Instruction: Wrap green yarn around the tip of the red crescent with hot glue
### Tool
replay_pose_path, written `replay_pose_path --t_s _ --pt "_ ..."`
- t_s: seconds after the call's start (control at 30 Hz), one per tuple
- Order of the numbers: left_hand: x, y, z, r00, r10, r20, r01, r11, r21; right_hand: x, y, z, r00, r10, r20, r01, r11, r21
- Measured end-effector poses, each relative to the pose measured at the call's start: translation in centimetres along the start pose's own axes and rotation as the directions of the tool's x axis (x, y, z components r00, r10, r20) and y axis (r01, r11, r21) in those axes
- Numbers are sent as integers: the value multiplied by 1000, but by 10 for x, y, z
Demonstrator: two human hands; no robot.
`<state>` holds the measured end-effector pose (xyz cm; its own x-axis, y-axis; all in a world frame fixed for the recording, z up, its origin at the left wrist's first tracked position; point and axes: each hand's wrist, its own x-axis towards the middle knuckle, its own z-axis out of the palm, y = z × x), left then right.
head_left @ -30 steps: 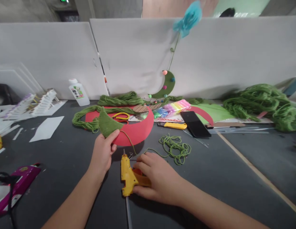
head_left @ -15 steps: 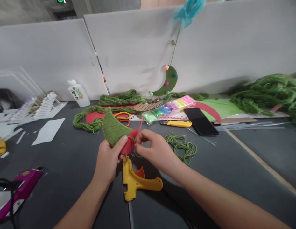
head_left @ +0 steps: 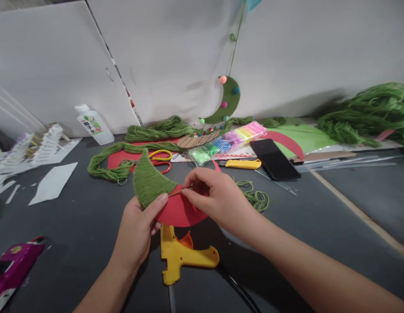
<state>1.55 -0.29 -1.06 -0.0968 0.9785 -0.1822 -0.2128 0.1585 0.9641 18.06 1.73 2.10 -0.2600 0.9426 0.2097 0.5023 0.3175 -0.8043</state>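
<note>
My left hand point(head_left: 137, 228) is closed on a red card crescent point(head_left: 184, 213), its thumb on the front. Green yarn point(head_left: 151, 182) is wound tightly round the crescent's left end; the red right part is bare and its tip shows behind my right hand. With thumb and fingers pinched together, my right hand point(head_left: 218, 195) grips a strand of yarn point(head_left: 176, 192) drawn across the front of the card. Below the crescent lies a yellow glue gun point(head_left: 176, 256). Loose green yarn point(head_left: 257, 200) lies to the right, partly hidden by my right hand.
Behind the crescent are scissors point(head_left: 161, 155), a yellow utility knife point(head_left: 243, 164), a black phone point(head_left: 275, 158) and a bag of coloured pompoms point(head_left: 228, 141). A white bottle point(head_left: 95, 125) stands at the back left. A decorated green crescent point(head_left: 233, 98) hangs against the white board.
The red card has turned, so more of its bare part faces me. My right hand has drawn the strand across its front. The view has tilted down and shifted right.
</note>
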Motion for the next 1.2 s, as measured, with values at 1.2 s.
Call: replay_pose_path --t_s 1.2 --pt "-5 5 8 990 -28 140 58 976 -210 -2 -14 3 999 26 36 -26 1000 -6"
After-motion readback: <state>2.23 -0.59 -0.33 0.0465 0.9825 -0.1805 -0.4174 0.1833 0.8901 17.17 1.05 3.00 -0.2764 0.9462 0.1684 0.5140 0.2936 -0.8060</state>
